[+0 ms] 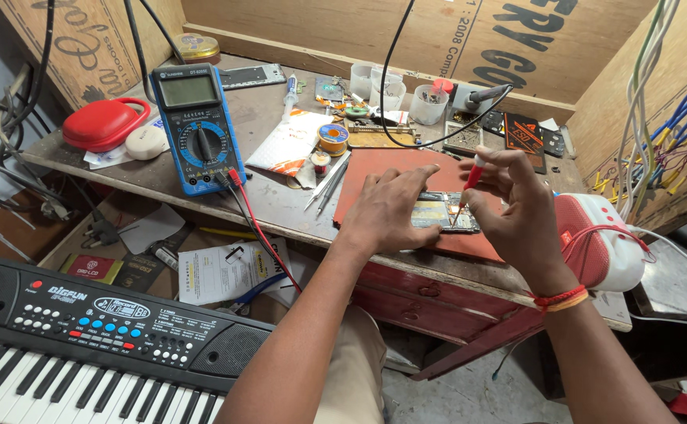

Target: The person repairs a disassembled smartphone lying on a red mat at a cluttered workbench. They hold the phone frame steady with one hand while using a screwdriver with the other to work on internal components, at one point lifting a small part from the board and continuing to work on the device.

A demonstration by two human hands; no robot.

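Note:
An opened phone with its circuit board showing lies on a red mat on the workbench. My left hand rests on the phone's left side, fingers spread and pressing it down. My right hand pinches a small red-handled screwdriver, held upright with its tip down on the phone's right end. A red and orange thread band circles my right wrist.
A blue multimeter with red and black leads stands left of the mat. Tweezers, a solder spool, plastic cups and parts crowd the back. A red case, a keyboard and a white-red speaker lie around.

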